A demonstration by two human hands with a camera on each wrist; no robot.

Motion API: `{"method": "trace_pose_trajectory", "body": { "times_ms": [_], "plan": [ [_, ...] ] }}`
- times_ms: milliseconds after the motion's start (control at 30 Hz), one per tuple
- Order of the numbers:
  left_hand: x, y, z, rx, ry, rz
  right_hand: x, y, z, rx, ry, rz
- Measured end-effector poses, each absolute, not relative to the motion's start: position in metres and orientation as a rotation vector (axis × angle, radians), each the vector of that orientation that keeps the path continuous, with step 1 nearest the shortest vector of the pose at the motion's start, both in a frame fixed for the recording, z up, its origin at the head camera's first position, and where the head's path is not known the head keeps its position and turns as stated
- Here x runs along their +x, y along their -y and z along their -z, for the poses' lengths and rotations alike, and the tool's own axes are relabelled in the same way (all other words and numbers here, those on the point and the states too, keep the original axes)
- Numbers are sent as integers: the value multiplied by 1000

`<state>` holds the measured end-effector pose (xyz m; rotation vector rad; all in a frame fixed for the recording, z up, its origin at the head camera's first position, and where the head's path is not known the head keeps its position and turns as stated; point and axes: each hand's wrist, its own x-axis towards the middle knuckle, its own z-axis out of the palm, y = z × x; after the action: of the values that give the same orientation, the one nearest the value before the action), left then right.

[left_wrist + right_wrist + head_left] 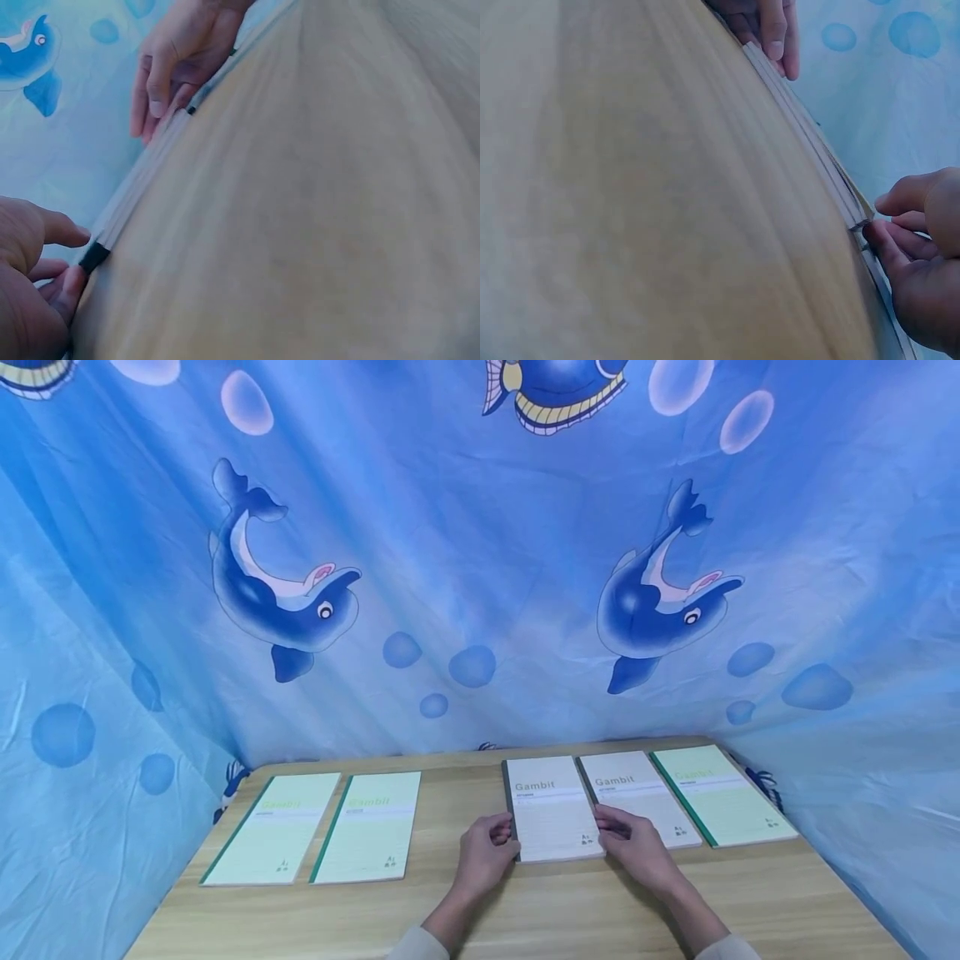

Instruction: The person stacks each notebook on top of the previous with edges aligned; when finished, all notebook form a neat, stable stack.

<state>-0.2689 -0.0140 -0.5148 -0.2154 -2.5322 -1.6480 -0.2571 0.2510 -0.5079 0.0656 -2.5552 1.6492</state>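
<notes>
A white notebook (551, 818) with a dark spine and "Gambit" on its cover lies between both hands in the head view. My left hand (486, 856), fingers curled, holds its spine side near the lower left corner. At the lower right corner my right hand (637, 847) grips the opposite edge, partly covering the neighbouring white notebook (637, 789). In the left wrist view the dark spine end (95, 257) sits at my left fingers. Layered pale page edges (802, 127) show in the right wrist view; I cannot tell whether more than one notebook is stacked there.
A pale green notebook (723, 793) with a green spine lies at the far right. Two similar green notebooks, one outer (273, 831) and one inner (367, 827), lie on the left. Behind the wooden table (300, 922) hangs a blue curtain (480, 568) printed with dolphins.
</notes>
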Motion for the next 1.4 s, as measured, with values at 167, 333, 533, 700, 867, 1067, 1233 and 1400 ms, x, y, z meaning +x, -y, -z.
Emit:
{"method": "trace_pose_trajectory", "body": {
  "times_ms": [167,333,533,700,867,1067,1233,1400],
  "plan": [
    [-268,9,507,-205,2540,1608,-254,-266,499,67,2570,-1591],
    [-268,-10,489,-370,2540,1572,-252,-291,491,36,2596,-1387],
    [-274,-43,474,-606,2528,1498,-251,-314,489,10,2661,-1292],
    [-279,-72,471,-664,2585,1481,-253,-328,490,17,2672,-1240],
    [-281,-95,467,-700,2657,1565,-253,-341,489,-19,2737,-1197],
    [-290,-116,471,-702,2726,1612,-255,-351,494,-41,2831,-1181],
    [-292,-133,478,-741,2822,1508,-256,-356,499,-57,2892,-1121],
    [-288,-143,483,-749,2873,1435,-255,-358,501,-35,2898,-1096]
  ]
}}
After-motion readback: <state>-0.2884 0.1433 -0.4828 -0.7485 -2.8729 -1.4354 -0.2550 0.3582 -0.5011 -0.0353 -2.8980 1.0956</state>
